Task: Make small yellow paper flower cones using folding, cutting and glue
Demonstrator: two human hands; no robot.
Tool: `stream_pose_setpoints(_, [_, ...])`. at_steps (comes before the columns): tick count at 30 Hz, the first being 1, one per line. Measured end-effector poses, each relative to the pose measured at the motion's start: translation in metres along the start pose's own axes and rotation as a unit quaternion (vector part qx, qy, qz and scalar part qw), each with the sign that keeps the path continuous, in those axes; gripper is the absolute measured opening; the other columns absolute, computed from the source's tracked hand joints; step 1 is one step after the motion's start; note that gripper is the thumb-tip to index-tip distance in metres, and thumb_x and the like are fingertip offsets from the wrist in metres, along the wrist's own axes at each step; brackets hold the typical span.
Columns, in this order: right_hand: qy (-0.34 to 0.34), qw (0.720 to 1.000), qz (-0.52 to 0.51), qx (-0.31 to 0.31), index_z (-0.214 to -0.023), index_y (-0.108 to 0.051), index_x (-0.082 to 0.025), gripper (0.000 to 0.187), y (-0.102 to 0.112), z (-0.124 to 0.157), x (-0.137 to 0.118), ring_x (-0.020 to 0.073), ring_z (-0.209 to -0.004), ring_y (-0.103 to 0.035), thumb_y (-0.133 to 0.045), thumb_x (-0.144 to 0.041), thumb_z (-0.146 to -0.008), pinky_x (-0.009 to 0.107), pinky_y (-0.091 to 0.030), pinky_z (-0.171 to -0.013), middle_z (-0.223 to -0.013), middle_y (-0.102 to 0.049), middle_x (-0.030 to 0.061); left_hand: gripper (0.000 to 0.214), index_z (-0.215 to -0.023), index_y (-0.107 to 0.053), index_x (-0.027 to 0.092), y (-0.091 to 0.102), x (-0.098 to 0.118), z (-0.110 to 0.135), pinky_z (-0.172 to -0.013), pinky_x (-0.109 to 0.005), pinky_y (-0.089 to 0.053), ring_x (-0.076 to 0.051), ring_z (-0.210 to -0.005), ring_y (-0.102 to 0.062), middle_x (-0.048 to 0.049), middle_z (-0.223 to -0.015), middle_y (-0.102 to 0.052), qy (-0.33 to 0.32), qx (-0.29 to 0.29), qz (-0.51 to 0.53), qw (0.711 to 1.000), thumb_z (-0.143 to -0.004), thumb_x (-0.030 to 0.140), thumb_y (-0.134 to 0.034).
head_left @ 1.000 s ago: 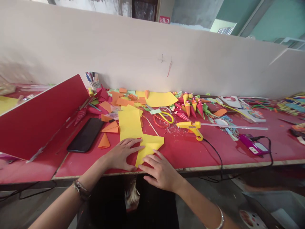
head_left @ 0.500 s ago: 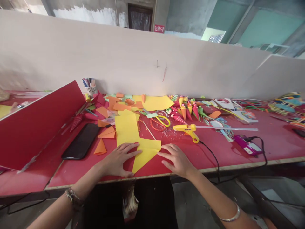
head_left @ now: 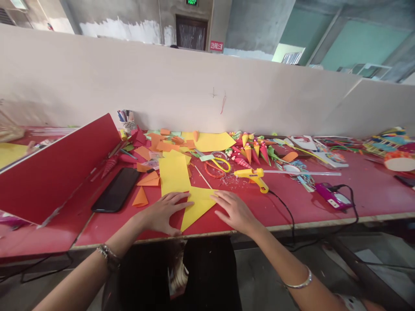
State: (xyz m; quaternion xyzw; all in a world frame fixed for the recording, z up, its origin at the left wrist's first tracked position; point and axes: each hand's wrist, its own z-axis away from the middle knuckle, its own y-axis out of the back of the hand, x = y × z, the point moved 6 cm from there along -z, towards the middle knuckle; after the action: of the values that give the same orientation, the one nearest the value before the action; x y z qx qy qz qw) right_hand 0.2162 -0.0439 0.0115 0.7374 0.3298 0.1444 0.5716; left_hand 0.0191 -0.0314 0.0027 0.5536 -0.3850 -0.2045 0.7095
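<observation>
A yellow piece of paper (head_left: 198,208), partly folded and tapering toward the table's front edge, lies between my hands. My left hand (head_left: 165,212) rests at its left side, fingers spread, with fingertips on the paper and the thumb low near the table edge. At the paper's right corner, the fingertips of my right hand (head_left: 234,211) touch it, fingers apart. Behind my left hand lies a larger yellow sheet (head_left: 175,175). A thin stick (head_left: 203,177) lies just beyond the folded piece.
A yellow glue gun (head_left: 253,174) with a cord lies to the right, near a purple power socket (head_left: 333,197). Yellow-handled scissors (head_left: 222,164) and small paper cones (head_left: 248,152) lie behind. Leftward are a black phone (head_left: 116,190), orange scraps (head_left: 149,178) and a leaning red board (head_left: 65,172).
My right hand has shifted slightly left and up, further onto the paper's right corner. My left hand stays nearly in place. The view has tilted up a little.
</observation>
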Motion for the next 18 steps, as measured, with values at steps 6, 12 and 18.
stream_pose_setpoints(6, [0.003,0.998,-0.027,-0.063,-0.121,-0.046,-0.019,0.053,-0.010,0.005,-0.040,0.0245,-0.108,-0.043,-0.047,-0.050,-0.078,0.042,-0.030,-0.095,-0.118,-0.049,0.0113,0.083,-0.131,-0.027,0.032,0.010,0.024,0.000,-0.099,-0.046,-0.026,-0.031,-0.123,-0.027,-0.0062,-0.138,-0.027,0.015,0.040,-0.038,0.998,-0.059,0.046,-0.065])
stream_pose_setpoints(12, [-0.018,0.993,-0.041,-0.106,-0.116,-0.048,-0.021,0.044,-0.014,0.009,-0.058,0.0226,-0.098,-0.046,-0.057,-0.035,-0.075,0.037,-0.034,-0.085,-0.107,-0.052,0.0088,0.057,-0.125,-0.036,0.025,-0.007,0.055,-0.001,-0.095,-0.039,-0.033,-0.024,-0.114,-0.039,-0.0057,-0.123,-0.045,0.030,0.094,-0.044,0.994,-0.073,0.039,-0.056])
stream_pose_setpoints(18, [-0.002,0.992,-0.040,-0.118,-0.124,-0.040,-0.026,0.055,-0.012,0.014,-0.041,0.0228,-0.118,-0.033,-0.061,-0.025,-0.073,0.039,-0.024,-0.096,-0.131,-0.037,0.0080,0.058,-0.125,-0.035,0.023,-0.016,0.056,0.003,-0.099,-0.040,-0.029,-0.022,-0.113,-0.042,-0.0049,-0.123,-0.047,0.040,0.118,-0.063,0.990,-0.073,0.032,-0.058])
